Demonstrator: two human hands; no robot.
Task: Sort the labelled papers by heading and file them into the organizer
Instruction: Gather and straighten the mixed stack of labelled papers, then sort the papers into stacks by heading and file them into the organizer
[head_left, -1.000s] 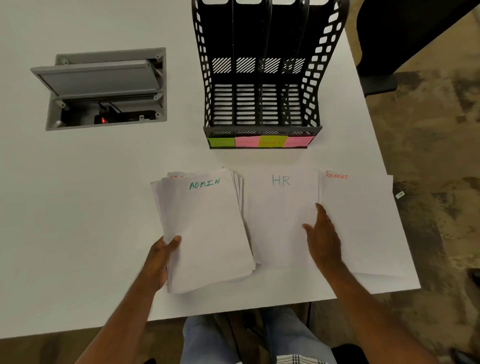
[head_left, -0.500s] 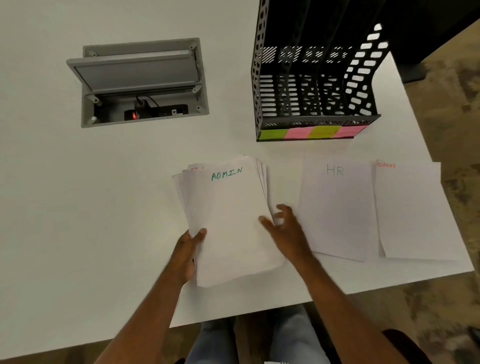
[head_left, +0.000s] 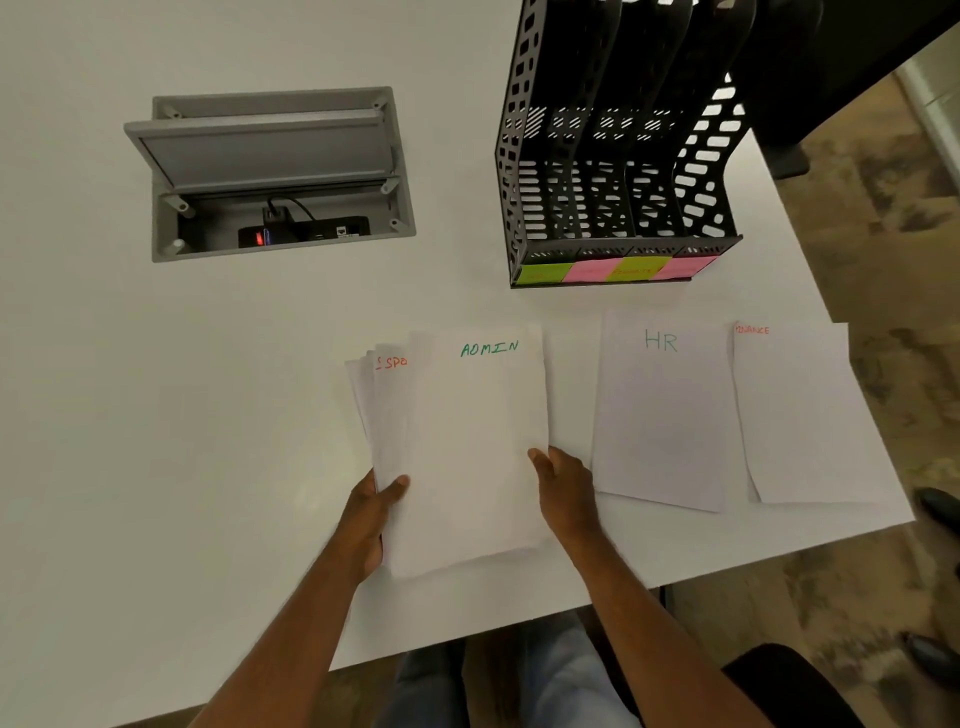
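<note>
My left hand (head_left: 371, 512) grips the lower left edge of a stack of white papers (head_left: 387, 415). The top sheet headed ADMIN (head_left: 478, 441) in green is slid to the right off that stack, and my right hand (head_left: 563, 491) pinches its right edge. A sheet with red letters "SPO" shows under it at the left. To the right, an HR sheet (head_left: 662, 410) and a FINANCE sheet (head_left: 800, 415) lie flat on the white table (head_left: 182, 415). The black mesh organizer (head_left: 613, 171) stands behind them, with green and pink sticky labels along its front lip.
An open grey cable box (head_left: 275, 171) with a power strip is sunk into the table at the back left. The table's right edge runs just past the FINANCE sheet. A black chair (head_left: 795, 686) is at the lower right, with patterned floor beyond.
My right hand left the HR sheet, came left and took the ADMIN sheet's right edge. The ADMIN sheet has shifted right, uncovering the sheet below. The view has swung left.
</note>
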